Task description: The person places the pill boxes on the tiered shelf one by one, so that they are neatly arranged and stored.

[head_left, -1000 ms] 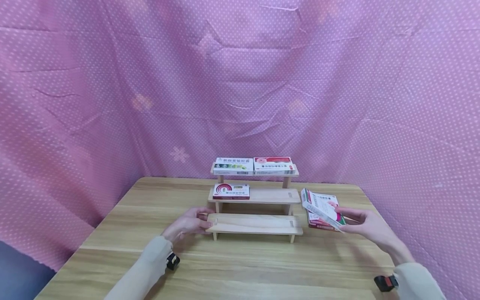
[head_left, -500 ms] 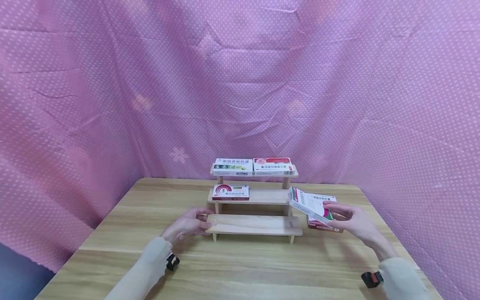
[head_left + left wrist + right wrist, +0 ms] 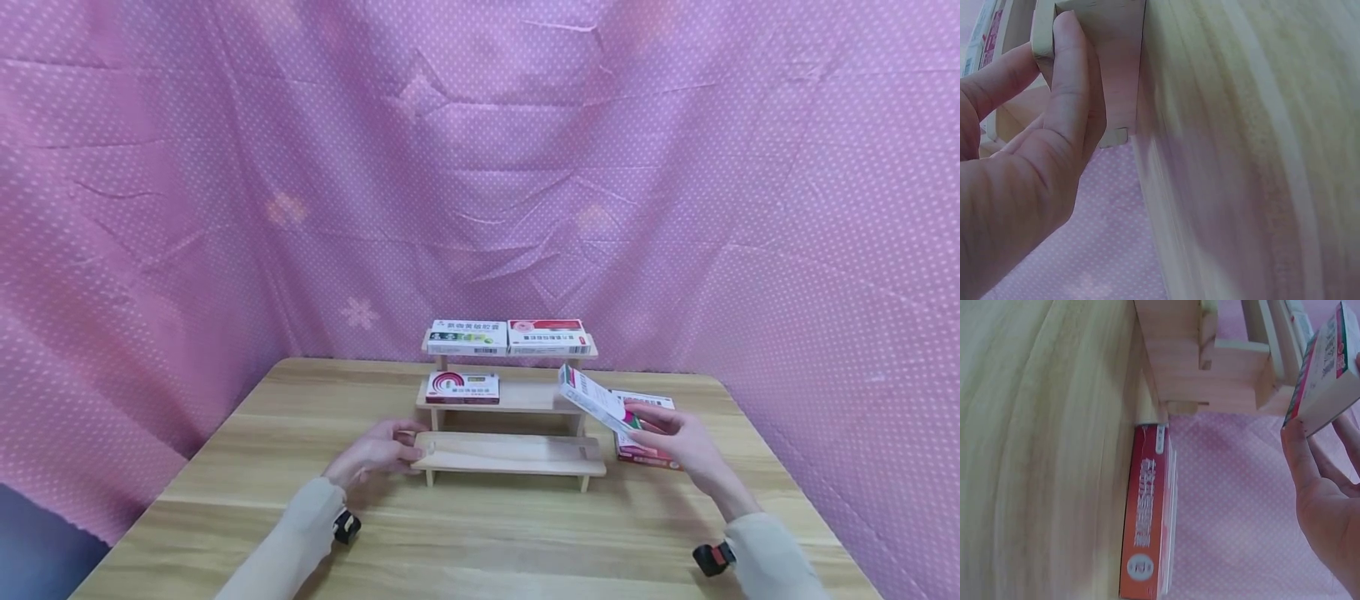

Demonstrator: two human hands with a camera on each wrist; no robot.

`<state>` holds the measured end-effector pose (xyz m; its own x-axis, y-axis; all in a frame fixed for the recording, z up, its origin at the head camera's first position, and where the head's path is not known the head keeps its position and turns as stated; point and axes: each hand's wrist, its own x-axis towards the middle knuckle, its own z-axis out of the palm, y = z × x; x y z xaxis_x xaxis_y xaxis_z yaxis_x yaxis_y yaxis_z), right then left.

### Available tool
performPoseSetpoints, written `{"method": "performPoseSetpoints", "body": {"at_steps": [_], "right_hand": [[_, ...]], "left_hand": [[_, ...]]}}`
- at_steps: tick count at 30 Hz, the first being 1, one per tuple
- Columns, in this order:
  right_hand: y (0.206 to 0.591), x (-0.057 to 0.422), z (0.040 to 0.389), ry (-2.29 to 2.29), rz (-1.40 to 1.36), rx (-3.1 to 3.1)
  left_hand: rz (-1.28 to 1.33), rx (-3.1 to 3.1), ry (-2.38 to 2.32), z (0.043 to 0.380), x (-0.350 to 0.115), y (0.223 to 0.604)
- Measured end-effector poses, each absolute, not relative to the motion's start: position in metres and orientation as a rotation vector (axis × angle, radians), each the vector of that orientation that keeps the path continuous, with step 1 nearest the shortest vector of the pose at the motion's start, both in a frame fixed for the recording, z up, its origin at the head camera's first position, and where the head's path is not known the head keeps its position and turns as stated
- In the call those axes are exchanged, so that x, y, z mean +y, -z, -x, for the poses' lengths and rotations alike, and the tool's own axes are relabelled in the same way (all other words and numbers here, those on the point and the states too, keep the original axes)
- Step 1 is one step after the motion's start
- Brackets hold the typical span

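Note:
A three-tier wooden display stand (image 3: 510, 452) is on the table. My left hand (image 3: 378, 451) pinches the left end of its lowest shelf, thumb and fingers around the board's edge in the left wrist view (image 3: 1041, 125). In my right hand (image 3: 678, 442) is a white medicine box (image 3: 597, 400) with green and magenta print, gripped at its near end. It is tilted, its far end over the right part of the middle shelf (image 3: 528, 395); whether it touches cannot be told. The right wrist view shows this medicine box (image 3: 1325, 378) pinched between thumb and fingers.
Two medicine boxes, one green and white (image 3: 467, 337), one red and white (image 3: 548, 337), lie on the top shelf. Another medicine box (image 3: 462, 387) sits at the middle shelf's left. Right of the stand, more boxes (image 3: 648, 454) lie stacked on the table. A pink curtain (image 3: 480, 167) hangs behind.
My right hand has moved left with the white medicine box, from above the stacked boxes to the middle shelf's right end. My left hand has stayed at the lowest shelf.

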<state>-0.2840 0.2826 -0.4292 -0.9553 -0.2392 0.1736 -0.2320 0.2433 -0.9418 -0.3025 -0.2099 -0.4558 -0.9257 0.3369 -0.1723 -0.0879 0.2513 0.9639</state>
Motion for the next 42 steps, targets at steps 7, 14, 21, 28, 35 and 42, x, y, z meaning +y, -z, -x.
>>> {"method": "performPoseSetpoints", "body": {"at_steps": [7,14,21,28,35,42], "right_hand": [[0.431,0.268,0.291,1.907,0.451,2.482],[0.430,0.254,0.297,1.890,0.457,2.543],[0.426,0.243,0.303,1.924,0.441,2.535],[0.424,0.235,0.311,1.828,0.384,2.565],[0.419,0.227,0.315,1.828,0.523,2.551],[0.420,0.224,0.323,1.784,0.573,2.570]], "left_hand": [[-0.232,2.195,-1.701,0.303,-0.210,0.454],[-0.266,2.185,-1.692,0.305,-0.211,0.455],[-0.282,2.153,-1.713,0.307,-0.212,0.458],[-0.305,2.129,-1.735,0.307,-0.213,0.460],[-0.288,2.128,-1.742,0.308,-0.213,0.460],[-0.261,2.140,-1.738,0.307,-0.211,0.459]]}}
